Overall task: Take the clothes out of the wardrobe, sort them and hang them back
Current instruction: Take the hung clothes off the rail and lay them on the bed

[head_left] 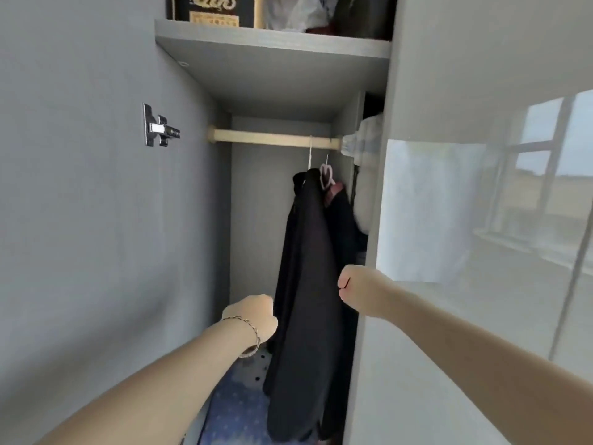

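Observation:
A long black garment (305, 252) hangs on a hanger from the wooden rail (272, 138) inside the wardrobe. Behind it, another dark garment (341, 216) hangs on a pink hanger (327, 175). My left hand (253, 319), with a bracelet at the wrist, is curled at the black garment's left edge and appears to grip it. At the garment's right edge my right hand (353, 284) is closed like a fist, seemingly holding the cloth. The fingertips of both hands are hidden.
The open wardrobe door (96, 203) with its metal hinge (158, 130) stands close on the left. A glossy closed door (481, 220) walls off the right. The shelf (272, 43) above holds boxes and bags. Blue patterned fabric (237, 406) lies at the bottom. White bundles (365, 187) fill the right compartment.

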`<act>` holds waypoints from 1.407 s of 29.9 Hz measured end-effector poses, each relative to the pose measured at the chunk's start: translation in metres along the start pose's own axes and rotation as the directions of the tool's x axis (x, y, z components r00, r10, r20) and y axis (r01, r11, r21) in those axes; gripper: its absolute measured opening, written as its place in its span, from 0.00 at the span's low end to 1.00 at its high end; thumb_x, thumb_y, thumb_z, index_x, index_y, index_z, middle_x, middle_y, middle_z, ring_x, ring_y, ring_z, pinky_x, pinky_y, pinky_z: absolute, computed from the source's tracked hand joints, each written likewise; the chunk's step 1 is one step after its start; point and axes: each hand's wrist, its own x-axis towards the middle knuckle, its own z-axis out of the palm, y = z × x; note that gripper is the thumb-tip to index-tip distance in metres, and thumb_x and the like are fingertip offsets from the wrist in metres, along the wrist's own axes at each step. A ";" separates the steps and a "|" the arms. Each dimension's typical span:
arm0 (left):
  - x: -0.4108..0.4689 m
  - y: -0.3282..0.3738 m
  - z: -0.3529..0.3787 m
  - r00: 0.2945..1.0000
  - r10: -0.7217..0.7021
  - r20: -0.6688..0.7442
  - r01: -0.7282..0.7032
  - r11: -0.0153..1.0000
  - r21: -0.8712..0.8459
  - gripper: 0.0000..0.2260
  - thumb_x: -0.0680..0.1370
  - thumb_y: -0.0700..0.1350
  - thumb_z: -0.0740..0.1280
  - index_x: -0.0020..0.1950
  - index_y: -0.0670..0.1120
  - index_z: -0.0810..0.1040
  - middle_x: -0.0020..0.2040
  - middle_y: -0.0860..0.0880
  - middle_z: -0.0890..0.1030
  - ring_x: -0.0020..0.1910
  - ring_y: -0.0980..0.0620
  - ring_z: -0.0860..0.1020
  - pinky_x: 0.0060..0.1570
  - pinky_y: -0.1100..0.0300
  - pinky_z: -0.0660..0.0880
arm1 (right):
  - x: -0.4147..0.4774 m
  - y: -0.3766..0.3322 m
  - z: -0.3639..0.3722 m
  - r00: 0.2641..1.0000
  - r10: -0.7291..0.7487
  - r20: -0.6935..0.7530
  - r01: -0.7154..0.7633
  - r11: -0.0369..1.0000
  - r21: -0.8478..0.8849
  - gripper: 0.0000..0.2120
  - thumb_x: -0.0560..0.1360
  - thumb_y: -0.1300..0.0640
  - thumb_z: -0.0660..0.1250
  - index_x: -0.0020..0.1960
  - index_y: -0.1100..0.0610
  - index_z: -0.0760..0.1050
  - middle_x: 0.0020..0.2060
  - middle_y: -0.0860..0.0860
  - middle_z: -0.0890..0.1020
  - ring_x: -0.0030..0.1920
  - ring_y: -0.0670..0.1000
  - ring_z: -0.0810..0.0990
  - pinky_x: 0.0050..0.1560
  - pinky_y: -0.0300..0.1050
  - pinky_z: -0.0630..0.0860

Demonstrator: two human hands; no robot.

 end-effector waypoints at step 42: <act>0.173 -0.044 -0.003 0.993 -0.082 -0.086 0.075 0.994 -0.078 0.14 0.79 0.42 0.54 0.60 0.45 0.75 0.56 0.46 0.78 0.53 0.47 0.78 0.50 0.58 0.75 | 0.116 -0.025 0.008 0.923 0.122 -0.366 0.106 0.832 0.544 0.11 0.80 0.51 0.57 0.55 0.58 0.70 0.42 0.47 0.73 0.44 0.48 0.72 0.41 0.37 0.69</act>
